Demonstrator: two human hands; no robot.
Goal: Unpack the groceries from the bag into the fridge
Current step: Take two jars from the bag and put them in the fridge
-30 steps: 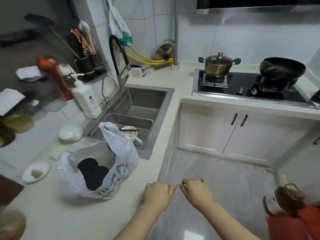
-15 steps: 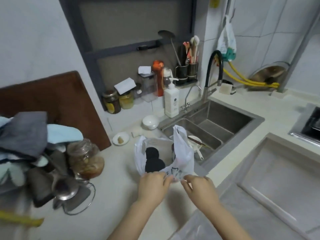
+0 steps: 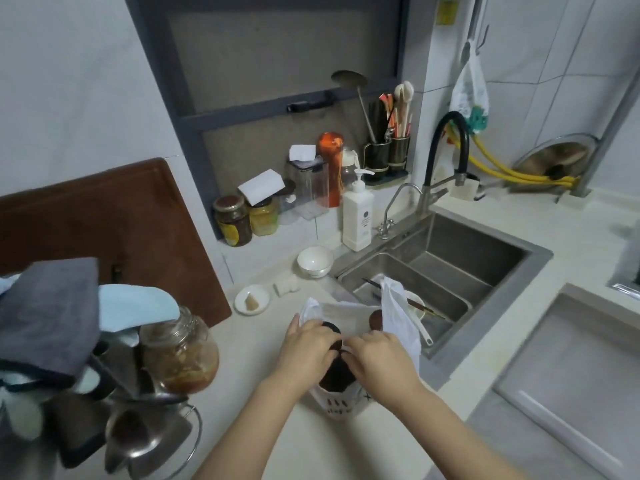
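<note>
A white plastic bag stands open on the pale counter, just left of the sink. Dark round food items fill it, and a brownish one lies at its far side. Both hands are over the bag's mouth and meet in the middle. My left hand curls its fingers over the top dark item from the left. From the right, my right hand curls its fingers onto the same item. The fingertips are partly hidden inside the bag. No fridge is in view.
The steel sink with a bowl and chopsticks lies right of the bag. A glass jar and a rack of cloths stand at the left. A small plate, a white bowl and a soap bottle sit behind.
The view swung left from the stove to the sink corner. Both hands moved forward from the counter's edge, past the bag's near rim, into its mouth.
</note>
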